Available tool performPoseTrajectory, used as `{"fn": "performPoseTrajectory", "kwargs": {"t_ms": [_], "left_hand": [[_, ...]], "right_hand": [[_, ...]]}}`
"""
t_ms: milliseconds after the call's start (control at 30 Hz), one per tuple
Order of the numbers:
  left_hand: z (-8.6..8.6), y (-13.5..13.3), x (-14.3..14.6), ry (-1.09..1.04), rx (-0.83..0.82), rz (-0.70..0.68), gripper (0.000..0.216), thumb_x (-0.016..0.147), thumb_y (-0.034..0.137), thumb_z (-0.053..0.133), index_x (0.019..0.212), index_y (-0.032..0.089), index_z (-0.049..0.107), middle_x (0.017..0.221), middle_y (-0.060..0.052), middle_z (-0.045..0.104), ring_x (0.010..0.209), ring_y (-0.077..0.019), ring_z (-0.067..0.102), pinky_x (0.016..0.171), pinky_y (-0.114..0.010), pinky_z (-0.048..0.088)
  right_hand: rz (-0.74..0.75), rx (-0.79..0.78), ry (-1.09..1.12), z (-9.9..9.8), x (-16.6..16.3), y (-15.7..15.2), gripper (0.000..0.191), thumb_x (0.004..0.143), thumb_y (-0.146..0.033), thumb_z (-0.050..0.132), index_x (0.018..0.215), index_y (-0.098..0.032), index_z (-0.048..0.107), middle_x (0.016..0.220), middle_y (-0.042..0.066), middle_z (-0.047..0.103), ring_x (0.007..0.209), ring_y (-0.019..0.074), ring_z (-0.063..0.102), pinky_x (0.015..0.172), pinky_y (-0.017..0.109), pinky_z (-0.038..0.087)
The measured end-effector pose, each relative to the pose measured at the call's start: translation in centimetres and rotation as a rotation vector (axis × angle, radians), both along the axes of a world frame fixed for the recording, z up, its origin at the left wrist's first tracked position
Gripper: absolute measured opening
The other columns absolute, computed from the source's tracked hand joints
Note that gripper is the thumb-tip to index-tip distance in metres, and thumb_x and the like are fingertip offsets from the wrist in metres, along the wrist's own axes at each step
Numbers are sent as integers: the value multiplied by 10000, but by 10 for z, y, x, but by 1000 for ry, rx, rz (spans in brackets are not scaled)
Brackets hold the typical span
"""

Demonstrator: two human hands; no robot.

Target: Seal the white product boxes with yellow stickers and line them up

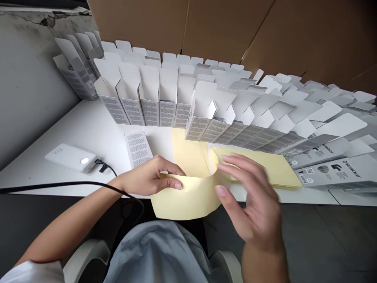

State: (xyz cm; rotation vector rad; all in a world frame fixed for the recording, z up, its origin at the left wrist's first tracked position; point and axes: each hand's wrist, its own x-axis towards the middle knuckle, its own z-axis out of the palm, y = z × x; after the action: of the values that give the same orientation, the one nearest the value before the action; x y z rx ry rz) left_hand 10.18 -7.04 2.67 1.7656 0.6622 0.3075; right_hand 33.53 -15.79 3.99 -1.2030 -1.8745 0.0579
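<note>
A pale yellow sheet (188, 198) curves up over the near edge of the white table (85, 129). My left hand (150, 177) pinches its left part, thumb and fingers closed on the paper. My right hand (250, 196) is at the sheet's right edge with fingers stretched out and apart, blurred by motion. More yellow sheets (265, 165) lie flat just beyond it, on the table.
Rows of upright white cartons (165, 94) with open top flaps fill the back of the table; flat cartons (330, 165) lie at the right. A white power bank (72, 157) with a black cable (59, 184) sits at the left. A printed leaflet (138, 147) lies nearby. Brown cardboard (235, 27) stands behind.
</note>
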Motion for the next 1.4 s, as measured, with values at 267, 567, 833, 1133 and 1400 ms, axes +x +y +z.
{"fn": "performPoseTrajectory", "kwargs": {"t_ms": [267, 567, 833, 1133, 1400], "left_hand": [[15, 14, 10, -39, 549, 41, 305, 916, 374, 557, 1017, 144, 730, 861, -28, 687, 690, 5, 576, 623, -93, 400], [-14, -13, 45, -272, 1128, 487, 285, 780, 235, 732, 1031, 113, 679, 1033, -45, 663, 966, -68, 588, 870, -195, 493], [-32, -18, 43, -334, 940, 552, 256, 802, 166, 695, 1048, 95, 685, 1077, -64, 665, 990, -59, 616, 884, -173, 527], [-28, -24, 39, -324, 800, 586, 189, 798, 187, 705, 967, 101, 702, 967, -25, 692, 892, -14, 637, 819, -109, 521], [-10, -18, 26, -197, 491, 367, 194, 885, 271, 598, 958, 180, 752, 889, 11, 694, 814, 17, 625, 714, -56, 501]], "right_hand": [[377, -654, -33, 33, 18, 38, 315, 1000, -349, 466, 749, -170, 531, 706, -1, 504, 662, 118, 454, 643, 271, 382], [206, -603, 299, 9, 7, 25, 191, 997, -317, 512, 872, -183, 565, 754, -18, 465, 687, 96, 431, 635, 238, 361], [287, -669, 426, -11, -10, 37, 170, 1009, -315, 493, 933, -185, 574, 828, -13, 544, 739, 91, 487, 682, 227, 403], [291, -490, 163, -7, -13, 36, 132, 1004, -184, 475, 885, -178, 531, 785, -24, 498, 707, 75, 464, 641, 209, 371], [325, -485, -159, 8, -11, 33, 190, 1020, -158, 391, 844, -177, 460, 798, -8, 501, 713, 103, 439, 645, 251, 354]]}}
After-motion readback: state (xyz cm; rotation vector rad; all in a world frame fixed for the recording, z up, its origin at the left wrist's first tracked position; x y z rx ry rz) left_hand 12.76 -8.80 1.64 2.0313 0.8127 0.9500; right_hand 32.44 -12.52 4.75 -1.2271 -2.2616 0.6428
